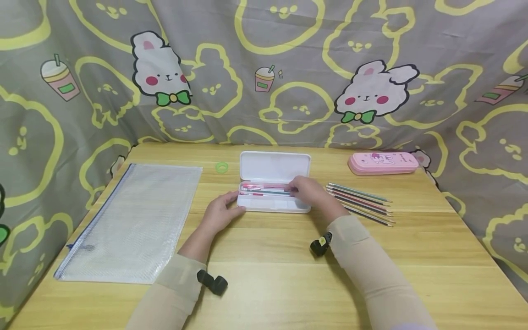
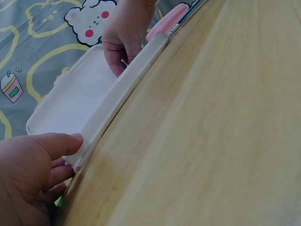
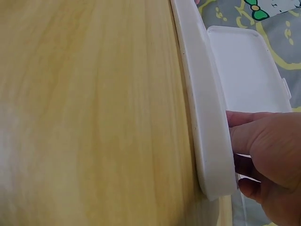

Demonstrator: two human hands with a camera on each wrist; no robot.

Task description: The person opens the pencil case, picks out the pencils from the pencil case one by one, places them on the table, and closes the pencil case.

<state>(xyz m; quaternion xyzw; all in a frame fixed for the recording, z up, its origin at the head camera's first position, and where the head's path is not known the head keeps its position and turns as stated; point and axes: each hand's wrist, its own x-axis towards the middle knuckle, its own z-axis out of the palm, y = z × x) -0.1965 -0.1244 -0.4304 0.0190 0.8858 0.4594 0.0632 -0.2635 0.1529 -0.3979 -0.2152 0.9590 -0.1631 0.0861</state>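
Note:
A white pencil case (image 1: 273,203) stands on the table with its lid (image 1: 275,166) raised at the back. Inside lie several pens and pencils (image 1: 264,189), some with pink or red parts. My left hand (image 1: 219,211) grips the left end of the case; in the left wrist view its thumb (image 2: 66,143) lies along the front wall, with the fingers round the end. Into the right part of the case reaches my right hand (image 1: 307,189), fingers bent down at the pens' right ends. The front wall hides its fingertips in the right wrist view, so any pinch cannot be made out.
Several pencils (image 1: 363,201) lie fanned out right of the case. Behind them is a closed pink pencil case (image 1: 382,163). A clear mesh zip pouch (image 1: 136,220) lies flat at left, and a green ring (image 1: 222,167) sits near the back. Patterned cloth (image 1: 288,105) hangs behind the table.

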